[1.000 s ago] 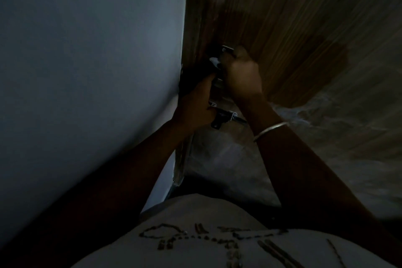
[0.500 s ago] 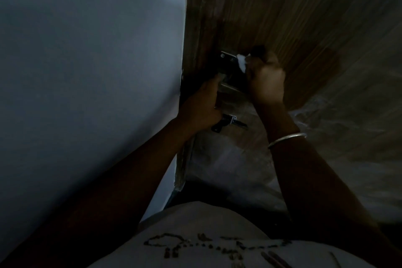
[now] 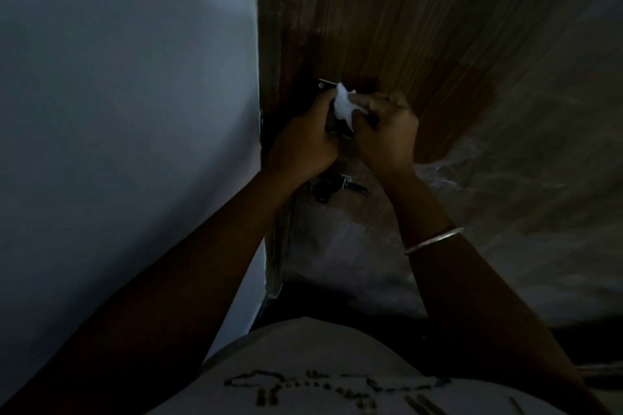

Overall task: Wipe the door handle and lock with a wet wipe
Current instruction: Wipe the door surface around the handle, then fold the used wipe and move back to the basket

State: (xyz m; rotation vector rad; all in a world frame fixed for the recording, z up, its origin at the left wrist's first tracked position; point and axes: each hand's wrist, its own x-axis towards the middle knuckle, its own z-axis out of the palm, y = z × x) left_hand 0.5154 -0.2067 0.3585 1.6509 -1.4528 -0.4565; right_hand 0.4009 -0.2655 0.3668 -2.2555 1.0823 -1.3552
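A brown wooden door (image 3: 387, 27) stands right of a pale wall. A metal handle plate (image 3: 325, 84) shows at the door's left edge, mostly hidden by my hands. My left hand (image 3: 303, 141) is curled around the door handle, which it covers. My right hand (image 3: 387, 131) pinches a white wet wipe (image 3: 342, 106) against the handle plate, between both hands. Below my left hand a small metal latch (image 3: 337, 187) sticks out from the door.
The pale wall (image 3: 128, 111) fills the left side, close to my left arm. The door's lower part is covered in a wrinkled clear film (image 3: 505, 212). A silver bangle (image 3: 435, 241) sits on my right wrist. The scene is very dim.
My right hand with the wipe first moved right across the plate, then came back left and down toward my left hand. My left hand stayed on the handle.
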